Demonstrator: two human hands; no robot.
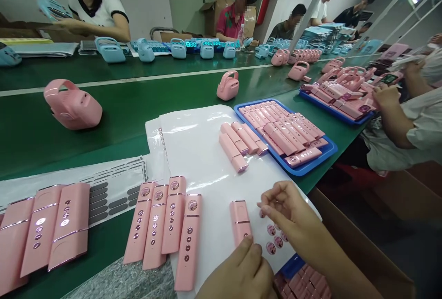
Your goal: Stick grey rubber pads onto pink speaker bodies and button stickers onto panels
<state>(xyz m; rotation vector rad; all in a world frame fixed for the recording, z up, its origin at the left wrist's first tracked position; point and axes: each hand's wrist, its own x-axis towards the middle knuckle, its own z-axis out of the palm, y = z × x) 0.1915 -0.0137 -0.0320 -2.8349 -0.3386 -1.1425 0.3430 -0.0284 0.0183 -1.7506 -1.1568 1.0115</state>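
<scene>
In the head view a slim pink device (240, 216) with a chrome band lies on white sheets, its upper round spot bare. The fingers of my left hand (238, 271) close on its lower end. To the right, my right hand (293, 221) pinches a small round sticker (261, 213), partly hidden by the fingertips. Below that hand lies a sheet of round picture stickers (275, 240). Left of the device, several similar pink devices (188, 244) stand in a row, with round stickers on their tops and buttons below.
A blue tray (331, 149) of pink devices sits ahead, beside a few loose ones (233, 152). More pink devices (71, 221) lie at left on a printed sheet (113, 193). Pink handled gadgets (74, 106) stand on the green belt (155, 92). Co-workers sit across and at right.
</scene>
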